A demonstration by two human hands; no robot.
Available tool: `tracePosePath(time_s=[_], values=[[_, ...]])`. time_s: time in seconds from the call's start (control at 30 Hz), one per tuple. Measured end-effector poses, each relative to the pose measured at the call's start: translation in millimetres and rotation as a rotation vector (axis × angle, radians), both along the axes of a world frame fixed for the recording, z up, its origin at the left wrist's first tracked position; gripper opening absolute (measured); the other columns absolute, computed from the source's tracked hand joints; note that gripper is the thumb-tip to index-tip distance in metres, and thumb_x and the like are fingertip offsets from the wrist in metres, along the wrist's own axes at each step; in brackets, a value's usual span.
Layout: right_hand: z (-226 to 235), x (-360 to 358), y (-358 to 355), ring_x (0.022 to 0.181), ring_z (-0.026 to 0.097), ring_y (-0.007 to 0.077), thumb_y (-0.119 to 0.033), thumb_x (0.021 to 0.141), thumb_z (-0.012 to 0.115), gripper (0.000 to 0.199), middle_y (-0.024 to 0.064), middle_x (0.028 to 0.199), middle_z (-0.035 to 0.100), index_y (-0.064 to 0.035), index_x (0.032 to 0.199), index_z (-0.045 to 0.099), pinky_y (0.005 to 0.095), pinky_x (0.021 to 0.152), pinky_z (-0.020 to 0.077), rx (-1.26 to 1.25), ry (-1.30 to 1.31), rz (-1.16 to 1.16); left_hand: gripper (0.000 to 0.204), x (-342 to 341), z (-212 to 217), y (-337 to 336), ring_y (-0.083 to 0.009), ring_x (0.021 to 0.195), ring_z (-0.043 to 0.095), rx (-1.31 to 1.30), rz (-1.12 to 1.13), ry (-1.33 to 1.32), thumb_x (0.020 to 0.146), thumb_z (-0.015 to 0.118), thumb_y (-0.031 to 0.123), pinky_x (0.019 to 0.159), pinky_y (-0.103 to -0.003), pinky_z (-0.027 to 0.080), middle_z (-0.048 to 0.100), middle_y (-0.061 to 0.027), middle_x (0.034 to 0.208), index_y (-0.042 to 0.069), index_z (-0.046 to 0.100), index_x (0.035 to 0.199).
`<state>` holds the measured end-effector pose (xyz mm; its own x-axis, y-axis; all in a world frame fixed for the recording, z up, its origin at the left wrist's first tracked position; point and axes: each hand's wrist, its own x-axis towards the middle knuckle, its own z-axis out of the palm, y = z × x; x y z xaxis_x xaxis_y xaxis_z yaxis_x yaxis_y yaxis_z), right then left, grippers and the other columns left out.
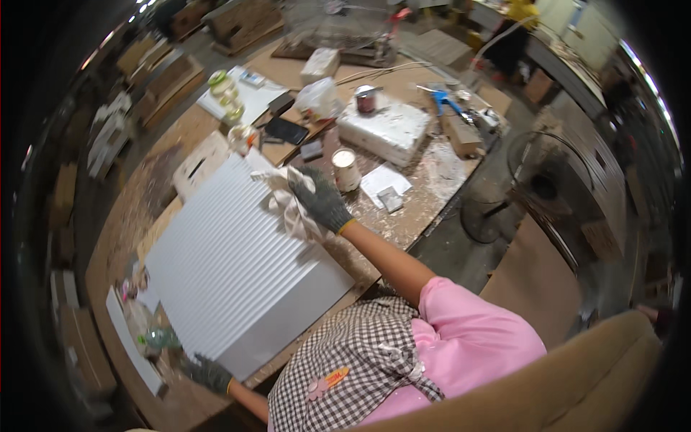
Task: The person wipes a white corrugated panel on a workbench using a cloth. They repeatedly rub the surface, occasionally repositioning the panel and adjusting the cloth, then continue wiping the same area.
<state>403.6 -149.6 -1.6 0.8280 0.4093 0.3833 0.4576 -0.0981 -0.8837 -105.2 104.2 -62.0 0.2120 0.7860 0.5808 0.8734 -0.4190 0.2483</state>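
The white ribbed panel [237, 266] lay flat on the dusty wooden counter [425, 209]. Her gloved right hand [322, 200] had a closed grip on a crumpled white rag [288, 201], pressed to the panel's far end, apparently mid-wipe. Her gloved left hand [209, 373] steadied the near corner, grip unclear. Next, I judged, the rag should follow the ribs.

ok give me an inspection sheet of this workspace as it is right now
surface: wooden workbench, dusty with white specks
job's things: white ribbed panel lying flat; white cloth bunched on its upper edge
clutter: open paint can, second can on a white foam block, phone, plastic bag, blue tool
hands: right hand, gloved, grips the cloth; left hand, gloved, at the panel's near corner
cables: nothing seen
surroundings: floor fan, stacked boards, a person at a far bench
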Motion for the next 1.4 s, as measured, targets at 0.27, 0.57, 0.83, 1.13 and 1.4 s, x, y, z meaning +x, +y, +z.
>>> tracePosePath(time_s=[0.27, 0.57, 0.83, 1.13, 1.4], values=[[-50, 40, 40, 0.112, 0.064, 0.0432, -0.041, 0.092, 0.068, 0.053, 0.0265, 0.120, 0.067, -0.0047, 0.130, 0.064, 0.0480, 0.099, 0.0499, -0.235, -0.192, 0.238, 0.038, 136, 0, -143, -0.0334, 0.142, 0.046, -0.147, -0.154, -0.120, 0.098, 0.062, 0.010, 0.118, -0.041, 0.039, 0.044, -0.0186, 0.158, -0.002, 0.063, 0.134], [-51, 67, -157, 0.102, 0.063, 0.0369, -0.040, 0.081, 0.077, 0.055, 0.0185, 0.107, 0.066, -0.0070, 0.124, 0.066, 0.0500, 0.089, 0.0502, -1.063, -0.133, -0.154, 0.045, 177, 43, -208, -0.0286, 0.140, 0.047, -0.186, -0.156, 0.003, 0.097, 0.059, 0.001, 0.116, -0.042, 0.042, 0.041, -0.0148, 0.160, -0.002, 0.056, 0.141], [-114, 77, -190, 0.105, 0.063, 0.0342, -0.041, 0.084, 0.074, 0.072, 0.0202, 0.116, 0.063, -0.0060, 0.143, 0.054, 0.0472, 0.090, 0.0525, -0.960, -0.005, -0.194, 0.035, 327, 64, -213, -0.0355, 0.137, 0.054, -0.215, -0.799, -0.197, 0.091, 0.069, 0.003, 0.111, -0.043, 0.047, 0.056, -0.0188, 0.148, 0.004, 0.069, 0.126], [-49, 78, -163, 0.088, 0.056, 0.0086, -0.023, 0.096, 0.068, 0.069, 0.0029, 0.099, 0.058, -0.0031, 0.156, 0.041, 0.0268, 0.078, 0.0515, 0.360, 1.003, 0.509, 0.061, 423, 58, -241, -0.0346, 0.136, 0.055, -0.641, -1.145, -0.129, 0.087, 0.080, 0.022, 0.111, -0.041, 0.047, 0.057, -0.0214, 0.145, 0.004, 0.058, 0.141], [-57, 66, -121, 0.092, 0.057, 0.0088, -0.017, 0.093, 0.069, 0.076, 0.0077, 0.130, 0.061, -0.0017, 0.159, 0.034, 0.0248, 0.085, 0.0497, 0.226, 0.984, 0.713, 0.073, 427, 56, -226, -0.0266, 0.126, 0.062, -1.092, -1.010, -0.325, 0.088, 0.081, 0.032, 0.103, -0.038, 0.052, 0.061, -0.0204, 0.140, 0.004, 0.051, 0.148]])
